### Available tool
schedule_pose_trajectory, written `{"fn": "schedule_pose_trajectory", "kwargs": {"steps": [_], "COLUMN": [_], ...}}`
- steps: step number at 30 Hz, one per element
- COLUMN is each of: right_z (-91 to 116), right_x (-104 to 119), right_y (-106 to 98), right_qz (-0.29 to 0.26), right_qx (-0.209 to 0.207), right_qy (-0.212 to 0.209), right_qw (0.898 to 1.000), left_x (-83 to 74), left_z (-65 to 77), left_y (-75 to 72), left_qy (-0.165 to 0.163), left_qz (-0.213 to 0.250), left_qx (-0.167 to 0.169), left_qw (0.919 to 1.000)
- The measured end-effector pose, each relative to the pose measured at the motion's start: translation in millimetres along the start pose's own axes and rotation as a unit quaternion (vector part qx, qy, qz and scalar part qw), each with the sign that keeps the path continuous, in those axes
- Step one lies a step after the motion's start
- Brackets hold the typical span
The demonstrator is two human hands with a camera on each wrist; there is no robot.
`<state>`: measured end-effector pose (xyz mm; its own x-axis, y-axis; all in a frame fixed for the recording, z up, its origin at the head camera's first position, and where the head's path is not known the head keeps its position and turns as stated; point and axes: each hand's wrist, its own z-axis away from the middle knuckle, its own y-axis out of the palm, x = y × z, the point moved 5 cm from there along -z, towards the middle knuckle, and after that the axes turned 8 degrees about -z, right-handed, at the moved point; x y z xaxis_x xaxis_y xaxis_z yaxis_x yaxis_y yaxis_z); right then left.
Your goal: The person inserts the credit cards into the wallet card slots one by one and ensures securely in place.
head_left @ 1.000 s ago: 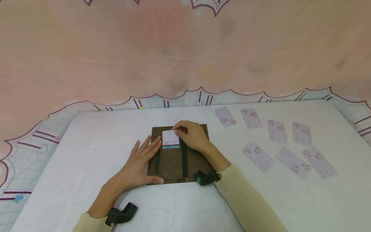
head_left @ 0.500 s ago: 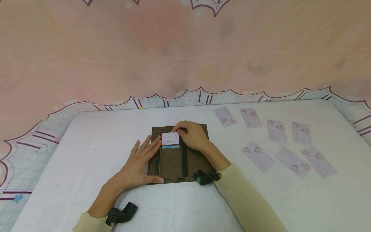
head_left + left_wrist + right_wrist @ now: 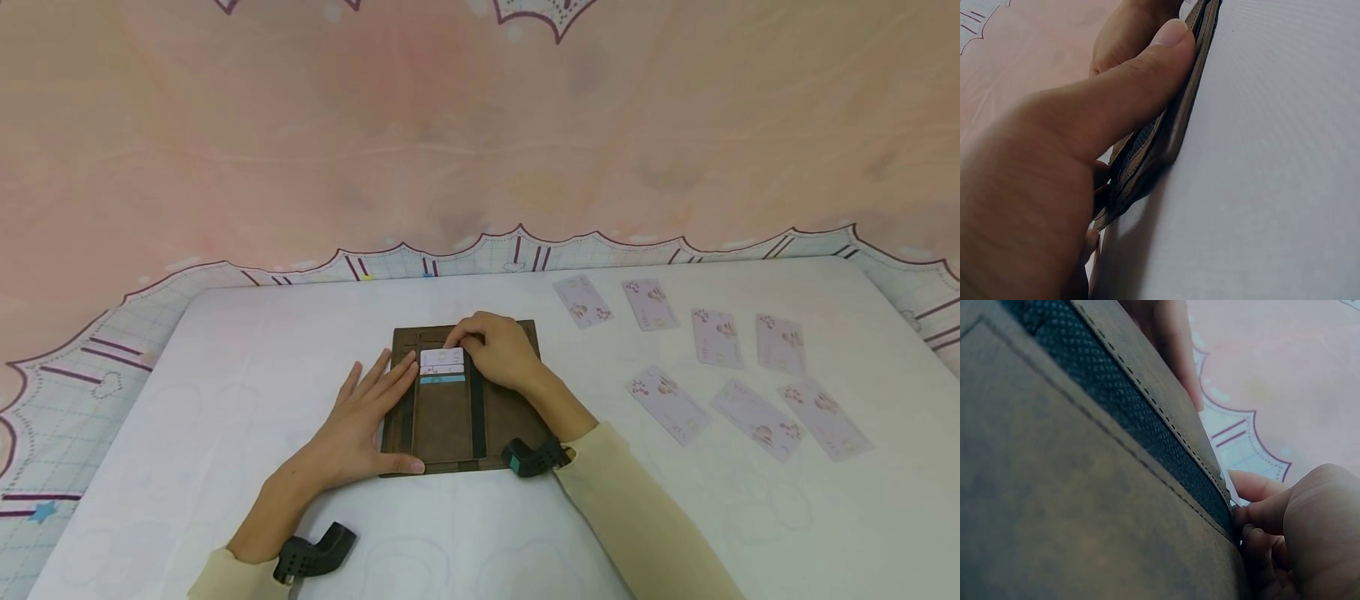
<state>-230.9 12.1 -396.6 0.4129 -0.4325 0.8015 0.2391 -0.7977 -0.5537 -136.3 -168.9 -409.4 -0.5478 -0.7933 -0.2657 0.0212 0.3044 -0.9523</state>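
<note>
Spread on wallet (image 3: 447, 425), left hand (image 3: 354, 432) | Curled at card (image 3: 441, 357), right hand (image 3: 502, 354); pinch unclear | Likely light, stiff, slick: hold by top edge

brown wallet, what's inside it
White cards and a blue strip show in the wallet; the cards' lower parts are hidden, as is anything under the right hand.

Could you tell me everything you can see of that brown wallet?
The wallet looks like brown leather, with stitched seams and dark strips; one shows a woven texture. It lies open on the white table, white and blue cards showing in its pockets. The left hand rests along its left side, thumb at its near edge; the right hand lies over it, at the farthest card.
</note>
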Motion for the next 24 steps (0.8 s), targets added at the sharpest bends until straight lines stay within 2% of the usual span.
{"fn": "schedule_pose_trajectory", "kwargs": {"steps": [8, 24], "right_z": [0.1, 0.2], "right_x": [0.3, -1.8], "right_y": [0.2, 1.0], "right_qz": [-0.012, -0.026], "right_qx": [0.005, 0.019], "right_qy": [-0.019, -0.018], "right_qw": [1.000, 0.999], "left_x": [0.6, 0.6], "left_z": [0.5, 0.1], "left_y": [0.9, 0.9], "left_qy": [0.006, 0.015], "left_qz": [-0.006, -0.010], "left_qx": [-0.004, -0.012], "left_qw": [1.0000, 0.9998]}}
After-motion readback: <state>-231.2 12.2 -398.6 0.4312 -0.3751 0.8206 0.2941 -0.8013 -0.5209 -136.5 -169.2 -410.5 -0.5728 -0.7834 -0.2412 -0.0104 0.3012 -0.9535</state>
